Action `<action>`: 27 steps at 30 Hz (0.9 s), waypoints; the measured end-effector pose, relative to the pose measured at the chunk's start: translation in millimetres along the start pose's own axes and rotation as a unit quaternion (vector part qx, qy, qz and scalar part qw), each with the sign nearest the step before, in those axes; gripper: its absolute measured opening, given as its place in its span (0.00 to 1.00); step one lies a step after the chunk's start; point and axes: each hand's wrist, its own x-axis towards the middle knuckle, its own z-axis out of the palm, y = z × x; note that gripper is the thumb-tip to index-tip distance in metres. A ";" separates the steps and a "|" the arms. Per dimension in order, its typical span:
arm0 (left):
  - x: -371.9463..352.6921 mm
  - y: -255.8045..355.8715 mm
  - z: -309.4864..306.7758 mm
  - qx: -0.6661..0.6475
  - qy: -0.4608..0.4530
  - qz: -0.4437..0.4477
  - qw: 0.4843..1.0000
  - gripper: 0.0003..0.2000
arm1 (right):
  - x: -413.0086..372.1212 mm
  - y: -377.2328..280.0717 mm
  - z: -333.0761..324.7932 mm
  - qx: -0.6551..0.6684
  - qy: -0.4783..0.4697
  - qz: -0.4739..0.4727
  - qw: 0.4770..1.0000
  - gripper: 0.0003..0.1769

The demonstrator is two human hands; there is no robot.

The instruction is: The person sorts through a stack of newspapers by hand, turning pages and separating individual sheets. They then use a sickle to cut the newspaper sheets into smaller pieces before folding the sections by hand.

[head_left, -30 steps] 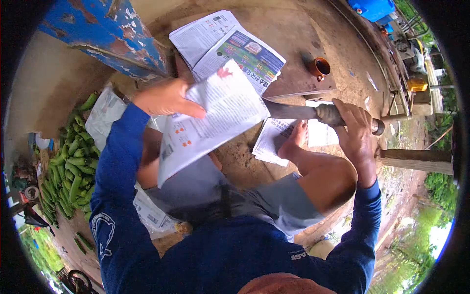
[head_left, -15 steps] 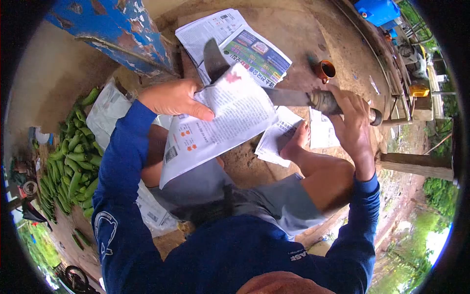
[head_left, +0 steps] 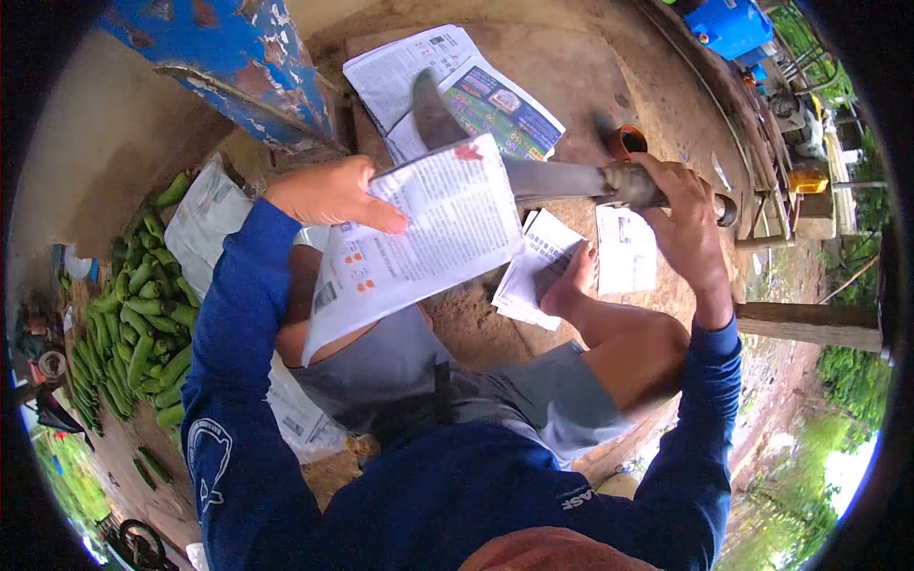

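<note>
My left hand [head_left: 338, 195] is closed on a folded newspaper sheet [head_left: 428, 228], its thumb lying on top of the page. A red stain marks the sheet's upper corner. My right hand [head_left: 681, 209] is wrapped round the dark handle of a machete [head_left: 557, 179]. The blade runs leftward behind the newspaper, and its curved tip shows above the paper's upper edge. Part of the blade is hidden by the sheet. Beneath it, cut newspaper pieces [head_left: 540, 266] lie on the ground by my foot, with another piece [head_left: 625, 249] to the right.
A newspaper stack [head_left: 409, 71] lies ahead on the ground, near a peeling blue post [head_left: 233, 67]. Many green cucumber-like vegetables [head_left: 143, 324] are heaped at left beside a plastic sheet [head_left: 205, 224]. An orange-brown cup [head_left: 625, 143] stands at right, and a blue container [head_left: 728, 33] farther back.
The newspaper has shifted slightly left and lies flatter along its upper edge. The machete has moved a little left and up with my right hand.
</note>
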 end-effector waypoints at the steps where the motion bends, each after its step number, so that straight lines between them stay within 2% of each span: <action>1: -4.4 -3.7 -2.6 -0.013 0.025 0.007 1.000 0.24 | 0.2 10.3 -0.5 -0.003 -0.005 0.007 1.000 0.34; 2: -9.5 -8.2 -6.8 -0.013 0.020 -0.002 1.000 0.23 | -2.4 23.4 -0.5 -0.025 -0.007 0.012 1.000 0.34; 4: -17.4 -16.6 -12.3 -0.012 0.008 -0.022 1.000 0.22 | -2.4 47.1 4.4 0.034 0.029 0.054 0.998 0.32; 5: -17.4 -15.8 -10.1 -0.067 0.035 -0.017 0.997 0.22 | -4.3 54.3 5.8 0.065 0.046 0.082 0.993 0.31; 6: -16.3 -11.6 -9.0 -0.118 0.061 -0.013 0.991 0.22 | 5.7 46.8 4.2 0.047 0.006 0.105 0.993 0.32; 7: -13.7 -7.0 -9.1 -0.166 0.083 -0.010 0.983 0.23 | 13.6 47.1 18.2 0.084 -0.023 0.103 0.991 0.33; 8: -7.5 -5.2 -12.2 -0.144 0.134 -0.014 0.980 0.23 | 22.7 48.3 36.9 0.121 -0.048 0.101 0.986 0.34; 9: -3.1 9.8 -7.7 -0.166 0.182 0.008 0.969 0.21 | 37.4 40.8 52.2 0.113 -0.140 0.153 0.972 0.36; 11: 12.0 10.7 -6.7 -0.180 0.244 0.061 0.951 0.19 | 56.3 37.0 115.2 0.172 -0.090 0.117 0.974 0.39; 12: 18.4 8.2 -5.0 -0.216 0.241 0.069 0.944 0.18 | 67.4 34.1 139.4 0.254 -0.112 0.130 0.952 0.40; 14: 26.9 1.3 -5.0 -0.288 0.242 0.084 0.923 0.17 | 94.0 47.1 201.6 0.230 -0.138 0.140 0.953 0.38; 16: 32.5 -3.4 -4.6 -0.319 0.258 0.081 0.908 0.17 | 109.3 56.2 251.3 0.199 -0.078 0.141 0.967 0.37; 17: 33.7 -0.4 -3.0 -0.336 0.267 0.081 0.900 0.17 | 116.1 51.8 258.1 0.183 -0.049 0.140 0.972 0.36; 18: 33.0 3.1 -2.2 -0.364 0.269 0.072 0.889 0.18 | 120.4 48.4 264.7 0.175 -0.062 0.169 0.968 0.37; 21: 37.0 5.8 -5.2 -0.406 0.275 0.072 0.868 0.19 | 116.6 30.4 263.7 -0.034 0.051 0.111 0.992 0.39; 22: 42.7 0.1 -7.8 -0.398 0.281 0.096 0.868 0.21 | 119.6 22.0 252.7 -0.011 0.102 0.086 0.991 0.36; 24: 62.3 -14.0 -11.1 -0.397 0.250 0.119 0.875 0.21 | 125.7 4.4 226.3 0.258 0.039 0.111 0.959 0.31; 25: 58.5 -17.0 -15.5 -0.389 0.251 0.127 0.877 0.22 | 135.5 -19.5 214.2 0.398 0.003 0.105 0.911 0.29; 26: 54.7 -5.6 -11.1 -0.378 0.268 0.094 0.881 0.22 | 131.9 -53.6 177.6 0.478 -0.026 0.156 0.864 0.30; 27: 60.0 -21.7 -14.1 -0.353 0.270 0.115 0.888 0.21 | 120.3 -82.7 151.5 0.557 -0.070 0.190 0.805 0.31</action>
